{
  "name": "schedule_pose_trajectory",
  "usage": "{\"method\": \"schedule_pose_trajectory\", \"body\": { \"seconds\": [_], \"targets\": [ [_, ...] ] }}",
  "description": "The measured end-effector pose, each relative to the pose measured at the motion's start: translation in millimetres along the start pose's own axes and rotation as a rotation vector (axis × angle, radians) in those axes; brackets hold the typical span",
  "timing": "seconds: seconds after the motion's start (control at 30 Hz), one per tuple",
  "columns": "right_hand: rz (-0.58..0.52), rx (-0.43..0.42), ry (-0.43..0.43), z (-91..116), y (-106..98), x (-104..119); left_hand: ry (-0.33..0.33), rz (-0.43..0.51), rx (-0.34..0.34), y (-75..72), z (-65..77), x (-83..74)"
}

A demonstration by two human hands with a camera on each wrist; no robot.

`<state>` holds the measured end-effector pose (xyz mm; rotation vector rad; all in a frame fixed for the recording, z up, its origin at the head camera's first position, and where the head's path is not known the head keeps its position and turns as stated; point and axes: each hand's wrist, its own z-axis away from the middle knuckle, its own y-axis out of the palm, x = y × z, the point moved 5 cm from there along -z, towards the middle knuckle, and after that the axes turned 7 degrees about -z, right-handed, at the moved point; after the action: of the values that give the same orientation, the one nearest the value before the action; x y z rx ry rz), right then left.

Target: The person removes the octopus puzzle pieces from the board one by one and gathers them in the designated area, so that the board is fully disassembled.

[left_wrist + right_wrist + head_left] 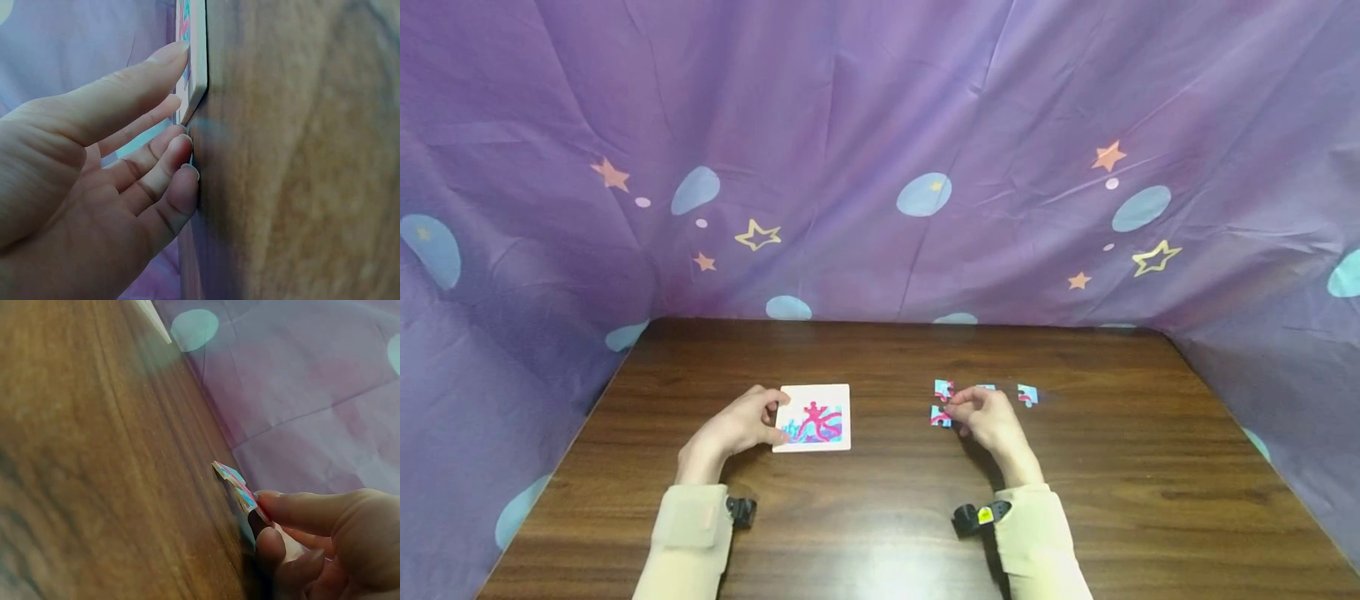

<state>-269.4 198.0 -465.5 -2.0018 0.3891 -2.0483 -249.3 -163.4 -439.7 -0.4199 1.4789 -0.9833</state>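
Note:
A square white-framed puzzle board lies on the table, with part of a pink and blue picture showing. My left hand is at its left side. The left thumb and forefinger touch the board's face, while the other fingers rest bent by its edge. Over to the right, my right hand pinches a puzzle piece at its right edge. In the right wrist view, thumb and fingertips meet at the piece. Just behind it is another piece.
A puzzle piece lies right of the right hand, and another piece is partly hidden behind that hand. A purple cloth with stars and spots hangs along the back and sides of the brown wooden table.

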Motion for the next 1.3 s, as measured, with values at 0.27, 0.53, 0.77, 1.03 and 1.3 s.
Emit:
{"method": "schedule_pose_trajectory", "body": {
  "seconds": [0.27,0.53,0.77,1.03,1.3],
  "targets": [
    [-0.105,0.027,0.018,0.6,-1.7,-4.3,0.011,0.027,-0.009,-0.3,1.9,-1.6],
    [-0.092,0.022,0.028,2.0,-0.4,-4.5,-0.024,0.033,-0.01,0.0,2.4,2.7],
    [-0.081,-0.016,0.039,0.3,-2.5,-5.2,0.005,0.057,-0.016,-2.6,-0.6,3.6],
    [-0.228,-0.013,0.096,1.5,-6.4,-3.3,0.038,0.101,-0.051,-7.1,0.7,3.1],
    [-0.235,0.0,0.107,1.6,-4.7,-5.0,0.051,0.042,-0.1,-6.5,7.9,1.3]
  ]
}}
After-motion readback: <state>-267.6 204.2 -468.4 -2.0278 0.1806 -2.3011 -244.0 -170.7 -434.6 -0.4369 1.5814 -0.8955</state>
